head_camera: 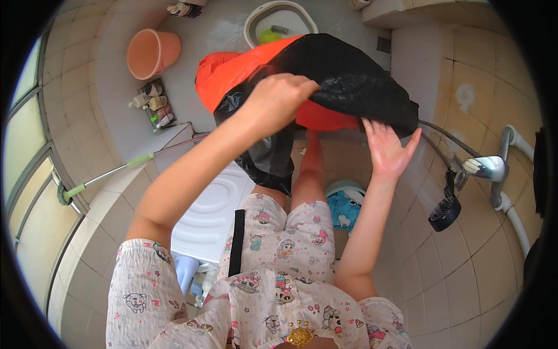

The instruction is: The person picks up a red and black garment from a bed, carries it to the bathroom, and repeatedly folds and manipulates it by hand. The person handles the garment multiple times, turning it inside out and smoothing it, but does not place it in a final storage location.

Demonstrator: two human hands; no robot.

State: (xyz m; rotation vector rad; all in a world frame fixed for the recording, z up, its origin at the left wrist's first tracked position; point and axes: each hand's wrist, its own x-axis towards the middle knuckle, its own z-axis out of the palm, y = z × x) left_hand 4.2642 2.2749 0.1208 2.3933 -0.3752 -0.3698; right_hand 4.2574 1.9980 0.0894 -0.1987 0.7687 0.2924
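A wet garment of black and orange-red fabric spreads in front of me, its black side mostly facing up. Near its middle, my left hand is closed on the black fabric. My right hand lies palm up with fingers spread at the garment's lower right edge; the fingertips reach under the black cloth, so part of them is hidden. One black section of the garment hangs down over my leg at the centre.
An orange bucket and a white-grey basin stand beyond the garment. Bottles fill a rack at left. A mop pole crosses left. Blue clothing lies in a tub below. A chrome tap juts from the right wall.
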